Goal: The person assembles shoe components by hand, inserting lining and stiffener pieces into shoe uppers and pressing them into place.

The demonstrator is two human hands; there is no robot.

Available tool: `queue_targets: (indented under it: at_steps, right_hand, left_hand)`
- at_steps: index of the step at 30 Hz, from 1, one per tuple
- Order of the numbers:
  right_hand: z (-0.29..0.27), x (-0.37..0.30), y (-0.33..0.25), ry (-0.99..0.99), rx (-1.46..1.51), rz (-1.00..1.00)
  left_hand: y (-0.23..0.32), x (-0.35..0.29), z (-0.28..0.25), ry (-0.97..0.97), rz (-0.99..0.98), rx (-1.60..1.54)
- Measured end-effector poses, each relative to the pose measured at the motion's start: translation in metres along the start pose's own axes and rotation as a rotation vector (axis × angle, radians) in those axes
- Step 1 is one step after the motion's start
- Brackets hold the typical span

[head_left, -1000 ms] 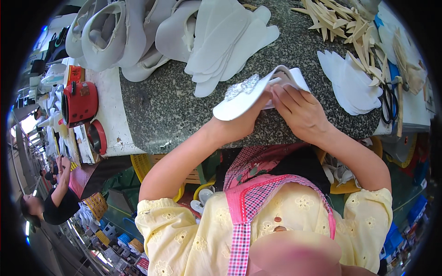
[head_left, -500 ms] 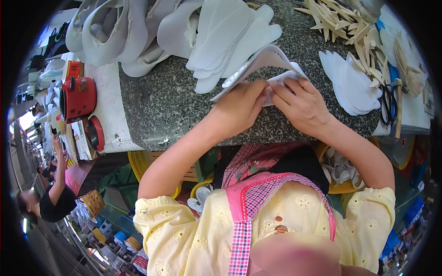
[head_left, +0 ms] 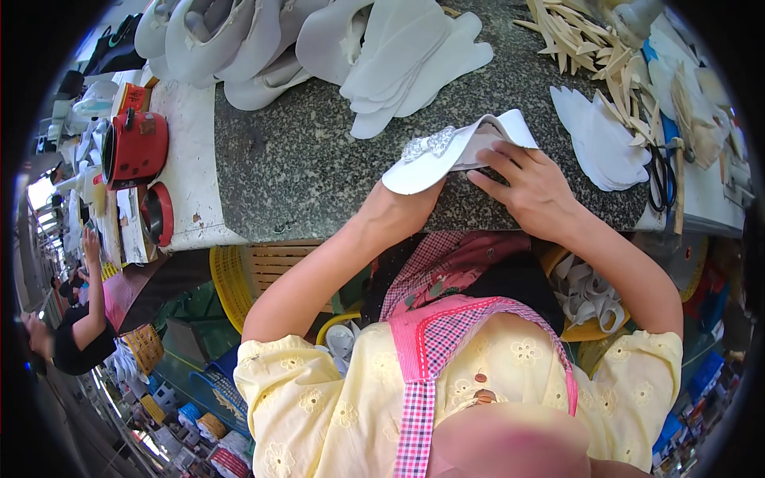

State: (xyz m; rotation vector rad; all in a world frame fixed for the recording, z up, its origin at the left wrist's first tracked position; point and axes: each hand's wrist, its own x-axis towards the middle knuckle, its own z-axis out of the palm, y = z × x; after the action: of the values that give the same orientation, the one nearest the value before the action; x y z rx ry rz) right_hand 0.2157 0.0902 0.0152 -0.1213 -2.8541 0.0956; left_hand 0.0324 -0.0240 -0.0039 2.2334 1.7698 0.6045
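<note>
White sandal (head_left: 446, 151): long axis left-right across your hands, left hand (head_left: 398, 211) gripping beneath, right hand (head_left: 530, 187) pinching its strap end.

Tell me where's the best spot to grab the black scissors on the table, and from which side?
Probably by the looped handles at the near end of the scissors, coming from the table's near edge. They lie flat beside the stack of white soles, blades pointing away, so the handles seem the safest, easiest part.

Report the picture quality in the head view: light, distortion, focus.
Head view: bright, even daylight; the white sandal piece in both hands is nearly overexposed; fisheye bends the granite worktop edges, with a black rim around the frame; left hand and right hand are sharp.
</note>
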Motion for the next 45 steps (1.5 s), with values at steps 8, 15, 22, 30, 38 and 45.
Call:
queue_targets:
  at_steps: [8,15,22,30,38,45]
  right_hand:
    - [0.012,0.013,-0.003,0.146,-0.014,0.188]
    - [0.015,0.009,-0.015,0.147,-0.029,0.234]
    - [0.009,0.003,-0.010,0.133,0.244,0.162]
    - [0.026,0.017,-0.015,0.220,0.060,0.164]
    - [0.023,0.021,0.003,0.263,-0.081,-0.023]
    - [0.014,0.032,0.014,0.099,-0.104,-0.198]
  left_hand:
    - [0.004,0.009,-0.001,0.013,-0.069,-0.017]
    - [0.007,0.005,0.003,0.072,-0.055,-0.096]
    - [0.007,0.013,-0.002,0.073,-0.049,-0.075]
    - [0.003,0.006,0.012,0.132,0.001,-0.004]
    - [-0.005,0.009,0.006,0.115,0.151,0.134]
    - [-0.010,-0.026,-0.035,0.001,0.123,0.489]
